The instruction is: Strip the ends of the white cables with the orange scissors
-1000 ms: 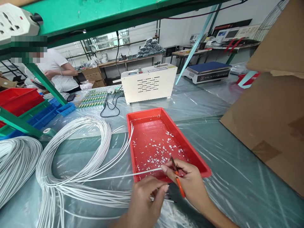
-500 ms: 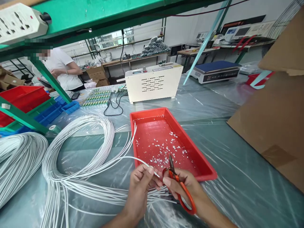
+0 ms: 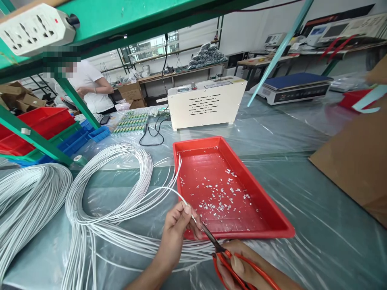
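My left hand (image 3: pixel 177 231) pinches the end of a thin white wire (image 3: pixel 165 189) at the near left corner of a red tray (image 3: pixel 278 219). My right hand (image 3: pixel 242 270), low at the bottom edge, grips orange-handled scissors (image 3: pixel 225 257). Their dark blades point up and left and meet the wire tip just past my left fingertips. Small white wire clippings (image 3: pixel 223 197) are scattered in the tray. The wire runs back into a large coil of white wires (image 3: pixel 111 197) on the plastic-covered table.
A second white wire bundle (image 3: pixel 27 201) lies at the far left. Behind the tray stands a cream machine box (image 3: pixel 208 102). A cardboard box (image 3: pixel 359 157) sits at the right. Red, green and blue bins (image 3: pixel 45 133) are stacked at left, where another person (image 3: pixel 87 88) works.
My right hand drew back toward me with the scissors, and the blades now reach the wire tip. My left hand keeps its pinch on the wire. The camera view shifted slightly left.
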A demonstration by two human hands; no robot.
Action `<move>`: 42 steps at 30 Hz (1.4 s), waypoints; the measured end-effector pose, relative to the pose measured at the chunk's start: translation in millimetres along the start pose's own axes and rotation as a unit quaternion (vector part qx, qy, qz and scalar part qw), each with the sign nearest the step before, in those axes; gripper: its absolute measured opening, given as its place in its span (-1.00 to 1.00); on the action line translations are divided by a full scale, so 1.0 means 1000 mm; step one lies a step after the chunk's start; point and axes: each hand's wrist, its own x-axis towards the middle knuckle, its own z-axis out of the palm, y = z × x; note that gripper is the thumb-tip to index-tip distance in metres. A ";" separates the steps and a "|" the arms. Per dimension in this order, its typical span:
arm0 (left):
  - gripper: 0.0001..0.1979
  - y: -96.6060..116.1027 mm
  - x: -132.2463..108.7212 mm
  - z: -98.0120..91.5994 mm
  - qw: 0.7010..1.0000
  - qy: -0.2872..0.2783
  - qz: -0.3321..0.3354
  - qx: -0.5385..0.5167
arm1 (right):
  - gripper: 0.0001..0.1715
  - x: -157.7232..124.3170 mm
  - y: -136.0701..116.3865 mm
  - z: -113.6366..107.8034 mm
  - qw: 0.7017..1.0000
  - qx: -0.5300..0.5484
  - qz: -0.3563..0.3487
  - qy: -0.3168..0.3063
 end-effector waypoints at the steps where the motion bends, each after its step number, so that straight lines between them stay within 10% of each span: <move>1: -0.77 0.000 0.000 0.000 1.000 0.002 -0.002 0.003 | -0.35 0.000 0.001 0.000 1.000 0.000 0.002 0.000; 42: -0.70 -0.010 0.002 -0.006 0.995 0.086 -0.003 0.046 | -0.32 0.003 0.014 -0.003 0.999 0.026 0.028 -0.003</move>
